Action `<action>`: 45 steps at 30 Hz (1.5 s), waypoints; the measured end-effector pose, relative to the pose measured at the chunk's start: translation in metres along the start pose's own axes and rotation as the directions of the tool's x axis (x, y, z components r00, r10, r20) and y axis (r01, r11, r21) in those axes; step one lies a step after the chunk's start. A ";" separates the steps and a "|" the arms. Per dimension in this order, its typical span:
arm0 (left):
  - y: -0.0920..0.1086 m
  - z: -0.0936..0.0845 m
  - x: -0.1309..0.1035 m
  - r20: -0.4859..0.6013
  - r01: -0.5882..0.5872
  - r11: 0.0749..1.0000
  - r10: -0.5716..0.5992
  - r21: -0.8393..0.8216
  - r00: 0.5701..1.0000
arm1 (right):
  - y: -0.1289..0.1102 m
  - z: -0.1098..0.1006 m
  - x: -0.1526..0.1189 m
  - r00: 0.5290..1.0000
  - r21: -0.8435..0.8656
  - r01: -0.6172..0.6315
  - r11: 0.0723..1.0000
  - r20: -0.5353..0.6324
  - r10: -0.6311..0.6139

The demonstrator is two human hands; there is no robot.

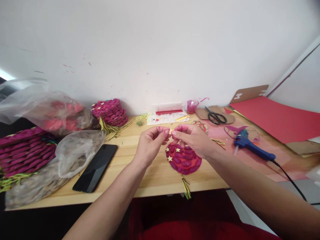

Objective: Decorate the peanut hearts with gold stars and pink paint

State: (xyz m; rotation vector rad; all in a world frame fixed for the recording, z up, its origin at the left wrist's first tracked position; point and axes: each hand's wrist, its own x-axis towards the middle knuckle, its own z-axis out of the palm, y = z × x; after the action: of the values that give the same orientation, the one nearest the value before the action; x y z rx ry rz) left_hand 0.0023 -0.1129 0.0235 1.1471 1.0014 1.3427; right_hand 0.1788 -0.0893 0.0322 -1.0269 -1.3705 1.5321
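Both hands meet over the middle of the table, above a round magenta piece (pixel 186 163) that has small cream stars on its left part and a yellow-green tassel (pixel 186 188) at its lower edge. A small cream star (pixel 171 132) is pinched between the fingertips of my left hand (pixel 153 141) and my right hand (pixel 191 137). Both hands have curled fingers with pink stains on the tips. The far edge of the round piece is partly hidden behind the fingers.
A black phone (pixel 95 168) lies left, beside plastic bags (pixel 77 150) and stacked magenta pieces (pixel 110 112). Black scissors (pixel 217 117), a pink cup (pixel 192 106) and a star sheet (pixel 166 118) stand behind. Right are a blue glue gun (pixel 253 148) with a cord and red card (pixel 280 116).
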 end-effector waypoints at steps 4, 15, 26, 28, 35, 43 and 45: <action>-0.001 0.001 0.027 0.049 0.055 0.998 -0.054 -0.011 0.997 | 0.001 -0.010 0.019 0.998 -0.029 0.034 0.999 -0.053 -0.036; -0.030 0.000 0.041 0.077 0.235 0.967 -0.228 -0.102 0.971 | 0.023 -0.023 0.033 1.000 0.003 -0.023 1.000 0.006 0.023; -0.031 0.003 0.036 0.082 0.251 0.960 -0.242 -0.123 0.967 | 0.024 -0.025 0.029 0.992 0.005 -0.123 0.992 -0.018 0.123; -0.031 0.002 0.036 0.074 0.238 0.965 -0.231 -0.108 0.970 | 0.022 -0.024 0.027 0.993 -0.008 -0.118 0.993 -0.007 0.118; -0.030 -0.002 0.038 0.124 0.277 0.955 -0.264 -0.105 0.957 | 0.027 -0.027 0.030 0.994 0.030 -0.105 0.994 0.045 0.104; -0.036 0.000 0.036 0.065 0.146 0.989 -0.146 0.005 0.987 | 0.023 -0.026 0.029 0.998 0.008 -0.047 0.999 -0.029 0.047; -0.035 0.000 0.035 0.069 0.140 0.990 -0.140 0.008 0.988 | 0.023 -0.025 0.029 0.998 0.002 -0.046 0.999 -0.040 0.046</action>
State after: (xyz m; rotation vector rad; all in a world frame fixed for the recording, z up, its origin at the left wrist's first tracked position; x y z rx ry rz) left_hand 0.0099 -0.0751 -0.0069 1.0971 1.0148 1.1828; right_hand 0.1912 -0.0560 0.0059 -1.0896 -1.3263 1.5381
